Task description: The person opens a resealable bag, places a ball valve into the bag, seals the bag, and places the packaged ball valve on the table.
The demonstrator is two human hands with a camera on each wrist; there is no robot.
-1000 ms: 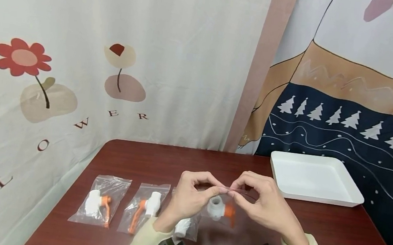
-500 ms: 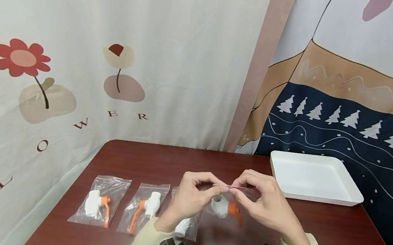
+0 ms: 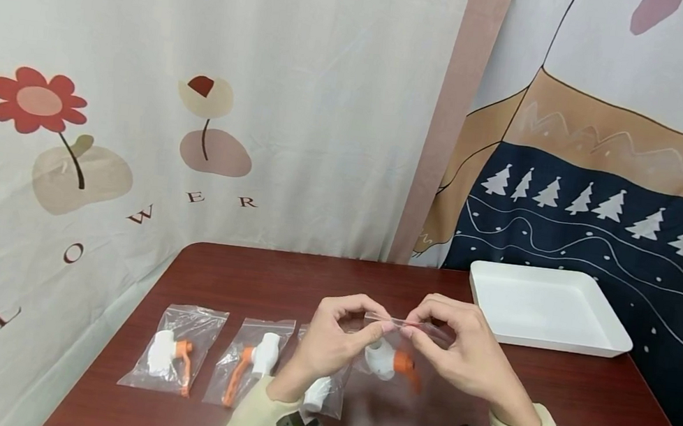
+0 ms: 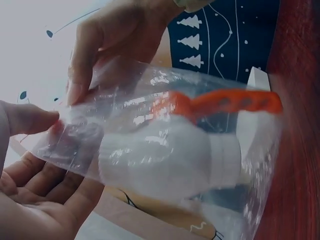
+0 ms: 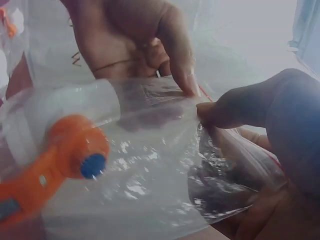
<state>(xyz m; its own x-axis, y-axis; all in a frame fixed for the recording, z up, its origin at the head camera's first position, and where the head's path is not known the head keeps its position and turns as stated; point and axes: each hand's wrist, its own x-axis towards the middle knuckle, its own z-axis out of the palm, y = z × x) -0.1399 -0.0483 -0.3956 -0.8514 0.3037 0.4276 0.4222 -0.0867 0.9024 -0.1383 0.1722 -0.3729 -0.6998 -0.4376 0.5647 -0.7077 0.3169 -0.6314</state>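
Over the middle of the table, my left hand (image 3: 330, 335) and right hand (image 3: 465, 350) pinch the top of a clear zip bag (image 5: 150, 185) between thumbs and fingers, their thumb tips close together. A red line runs along the bag's mouth in the right wrist view. Inside hangs a white plastic ball valve (image 4: 165, 160) with an orange lever handle (image 4: 240, 102); a blue dot marks the handle's hub in the right wrist view. Whether the zip is sealed at every point cannot be made out.
Left on the dark red table (image 3: 283, 277) lie similar bagged valves (image 3: 162, 354), (image 3: 265, 353), and a third bagged valve (image 3: 317, 394) partly behind my left wrist. A white tray (image 3: 548, 310) sits at the back right. Curtains hang behind.
My thumbs have drawn slightly apart along the bag's top edge, with the right hand a touch higher. The bagged valve has swung a little to the right.
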